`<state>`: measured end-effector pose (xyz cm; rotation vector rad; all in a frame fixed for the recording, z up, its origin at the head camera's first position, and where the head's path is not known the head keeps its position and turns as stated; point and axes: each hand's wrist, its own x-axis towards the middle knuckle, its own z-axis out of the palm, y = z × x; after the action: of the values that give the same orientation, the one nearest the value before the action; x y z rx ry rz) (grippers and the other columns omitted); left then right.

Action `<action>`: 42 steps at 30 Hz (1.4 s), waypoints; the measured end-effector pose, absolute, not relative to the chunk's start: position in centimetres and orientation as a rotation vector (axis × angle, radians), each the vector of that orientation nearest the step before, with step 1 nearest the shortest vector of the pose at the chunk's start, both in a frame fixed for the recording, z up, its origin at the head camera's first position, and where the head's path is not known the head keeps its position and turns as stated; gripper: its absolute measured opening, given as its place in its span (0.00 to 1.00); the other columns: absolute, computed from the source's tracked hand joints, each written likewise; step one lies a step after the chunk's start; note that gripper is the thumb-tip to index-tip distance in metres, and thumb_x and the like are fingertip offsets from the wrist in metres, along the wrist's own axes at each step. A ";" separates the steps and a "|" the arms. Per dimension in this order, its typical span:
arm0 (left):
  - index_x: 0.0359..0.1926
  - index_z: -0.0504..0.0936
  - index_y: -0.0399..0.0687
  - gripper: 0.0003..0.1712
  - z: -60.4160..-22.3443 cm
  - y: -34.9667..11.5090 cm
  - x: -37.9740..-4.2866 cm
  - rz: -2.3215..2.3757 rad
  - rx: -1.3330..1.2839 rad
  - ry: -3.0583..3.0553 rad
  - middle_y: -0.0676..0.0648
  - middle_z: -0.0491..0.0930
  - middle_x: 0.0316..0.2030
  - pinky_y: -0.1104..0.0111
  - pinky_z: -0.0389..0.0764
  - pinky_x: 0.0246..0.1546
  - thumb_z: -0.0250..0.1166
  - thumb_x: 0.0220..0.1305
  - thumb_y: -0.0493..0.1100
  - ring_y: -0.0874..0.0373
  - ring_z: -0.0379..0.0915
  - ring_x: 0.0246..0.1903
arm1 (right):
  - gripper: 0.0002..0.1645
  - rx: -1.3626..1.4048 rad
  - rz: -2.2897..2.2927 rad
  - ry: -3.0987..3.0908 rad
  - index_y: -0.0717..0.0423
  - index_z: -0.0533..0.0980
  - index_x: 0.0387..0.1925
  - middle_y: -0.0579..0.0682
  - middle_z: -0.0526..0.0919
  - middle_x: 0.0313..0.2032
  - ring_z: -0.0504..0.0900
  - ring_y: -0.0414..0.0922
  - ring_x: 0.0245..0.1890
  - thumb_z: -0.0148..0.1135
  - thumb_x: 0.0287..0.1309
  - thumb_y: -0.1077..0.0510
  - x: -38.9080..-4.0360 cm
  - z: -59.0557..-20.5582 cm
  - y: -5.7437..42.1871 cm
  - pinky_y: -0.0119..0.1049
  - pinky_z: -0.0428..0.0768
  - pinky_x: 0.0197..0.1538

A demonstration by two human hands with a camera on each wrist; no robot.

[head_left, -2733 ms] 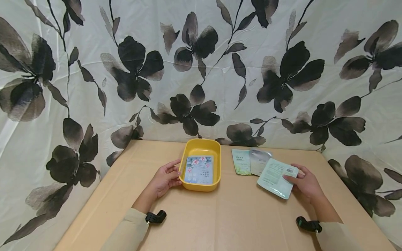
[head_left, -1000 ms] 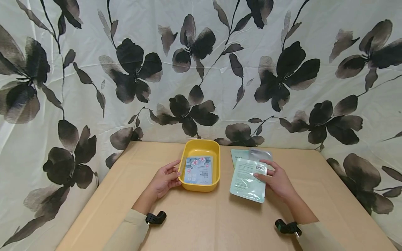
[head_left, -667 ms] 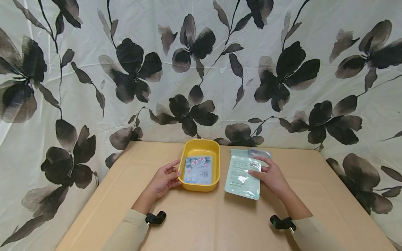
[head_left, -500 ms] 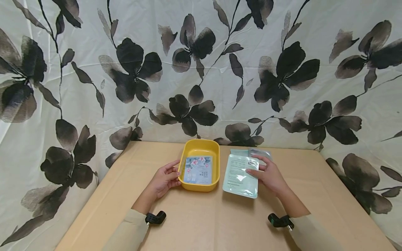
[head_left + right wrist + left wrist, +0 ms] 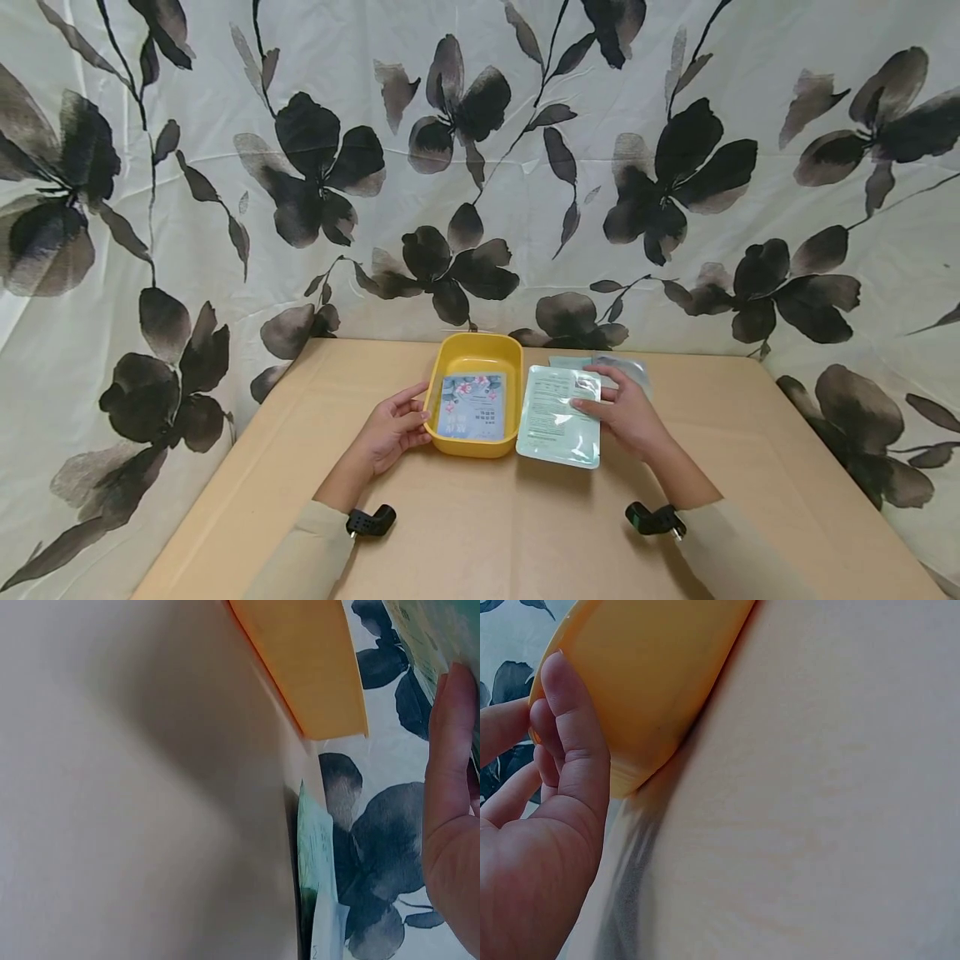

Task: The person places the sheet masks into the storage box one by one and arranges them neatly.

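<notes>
Broad tabletop [image 5: 510,533], hands [image 5: 393,429] [image 5: 630,412] gripping edges, yellow tray [image 5: 472,448] left, green packet [image 5: 558,421] right

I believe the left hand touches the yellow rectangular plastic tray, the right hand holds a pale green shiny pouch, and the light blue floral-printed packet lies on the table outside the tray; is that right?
Not quite: the light blue floral-printed packet lies inside the yellow rectangular plastic tray, as the head view shows. The rest of your statement stands.

Tan tabletop [image 5: 450,529]; white cloth [image 5: 555,250] with dark floral print, hanging behind it.
</notes>
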<state>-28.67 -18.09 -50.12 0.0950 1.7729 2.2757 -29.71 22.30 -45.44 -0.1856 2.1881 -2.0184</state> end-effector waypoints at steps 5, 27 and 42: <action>0.78 0.61 0.48 0.39 -50.1 -18.1 -28.7 2.278 0.074 1.777 0.49 0.72 0.43 0.68 0.89 0.37 0.61 0.70 0.29 0.60 0.79 0.29 | 0.47 -0.208 -2.014 2.181 0.50 0.61 0.74 0.65 0.81 0.60 0.90 0.54 0.44 0.74 0.58 0.62 -30.1 -45.3 21.5 0.53 0.89 0.44; 0.78 0.62 0.48 0.39 -50.3 -17.8 -28.8 2.290 0.065 1.764 0.49 0.73 0.43 0.67 0.89 0.37 0.62 0.70 0.29 0.59 0.79 0.29 | 0.44 -0.182 -2.009 2.141 0.43 0.65 0.71 0.58 0.82 0.61 0.89 0.55 0.49 0.76 0.56 0.61 -32.2 -44.9 17.2 0.50 0.89 0.48; 0.78 0.63 0.50 0.38 -50.2 -17.8 -28.8 2.298 0.044 1.761 0.49 0.72 0.43 0.67 0.90 0.39 0.62 0.70 0.30 0.59 0.79 0.29 | 0.45 -0.189 -1.997 2.164 0.50 0.64 0.72 0.60 0.86 0.55 0.91 0.53 0.41 0.74 0.57 0.65 -34.1 -44.6 13.5 0.51 0.90 0.44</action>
<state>-28.83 -17.81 -50.20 0.0438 1.7612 2.2982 -34.06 13.52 -44.65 -0.1886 2.1639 -1.9968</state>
